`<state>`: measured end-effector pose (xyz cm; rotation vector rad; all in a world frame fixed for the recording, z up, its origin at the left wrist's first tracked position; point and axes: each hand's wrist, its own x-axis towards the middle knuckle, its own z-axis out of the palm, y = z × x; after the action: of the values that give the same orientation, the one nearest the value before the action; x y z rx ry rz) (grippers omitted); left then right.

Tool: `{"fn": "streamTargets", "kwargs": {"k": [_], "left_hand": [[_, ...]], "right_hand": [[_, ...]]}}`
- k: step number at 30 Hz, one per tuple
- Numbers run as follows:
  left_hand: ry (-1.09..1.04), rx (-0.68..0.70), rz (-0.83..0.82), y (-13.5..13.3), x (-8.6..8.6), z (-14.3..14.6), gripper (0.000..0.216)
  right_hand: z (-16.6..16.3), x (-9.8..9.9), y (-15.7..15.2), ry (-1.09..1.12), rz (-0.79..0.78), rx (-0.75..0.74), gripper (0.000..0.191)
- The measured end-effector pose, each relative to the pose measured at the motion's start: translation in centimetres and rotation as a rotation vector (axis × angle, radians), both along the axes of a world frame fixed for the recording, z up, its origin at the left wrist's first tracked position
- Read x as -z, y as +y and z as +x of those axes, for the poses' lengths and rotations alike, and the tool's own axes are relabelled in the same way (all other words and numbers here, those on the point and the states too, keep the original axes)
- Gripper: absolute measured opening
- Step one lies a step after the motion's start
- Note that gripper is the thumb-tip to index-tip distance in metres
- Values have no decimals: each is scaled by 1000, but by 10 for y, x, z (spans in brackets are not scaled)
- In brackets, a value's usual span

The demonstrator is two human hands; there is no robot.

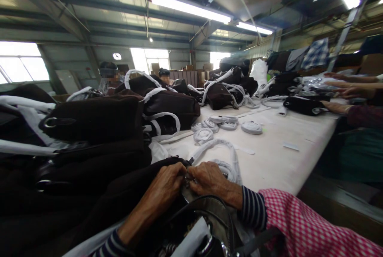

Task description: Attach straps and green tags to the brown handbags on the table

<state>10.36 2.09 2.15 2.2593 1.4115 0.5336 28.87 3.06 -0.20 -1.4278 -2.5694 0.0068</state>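
My left hand [170, 180] and my right hand [209, 178] meet at the near side of the table, fingers closed on the edge of a dark handbag [197, 209]. A small metal fitting [187, 177] shows between the fingertips; its exact kind is hidden. The bag's dark curved handle [223, 209] rises below my right wrist. In the bag's opening lies a piece of white wrapping [193, 238] beside shiny metal hardware. Just beyond my right hand, a strap wrapped in white [231, 151] loops up from the table.
Dark handbags [95, 117] with white-wrapped handles are piled on my left and along the back. Several coiled wrapped straps [203, 134] lie on the white table [278, 165]. At the right, co-workers' hands [344, 85] touch plastic wrapping and a dark bag [305, 105]. Two people are behind the piles.
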Motion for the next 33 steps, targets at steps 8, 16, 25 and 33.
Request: {"fn": "streamTargets", "kwargs": {"k": [8, 16, 25, 33], "left_hand": [[438, -78, 63, -10, 1, 11, 30], [405, -61, 68, -7, 1, 8, 25], [345, 23, 87, 0, 6, 6, 17], [112, 26, 72, -6, -5, -4, 19]], "right_hand": [[0, 0, 0, -17, -12, -18, 23], [-2, -5, 0, -22, -66, -7, 23], [-3, -19, 0, -37, -124, 10, 18], [16, -46, -5, 225, -153, -86, 23]]}}
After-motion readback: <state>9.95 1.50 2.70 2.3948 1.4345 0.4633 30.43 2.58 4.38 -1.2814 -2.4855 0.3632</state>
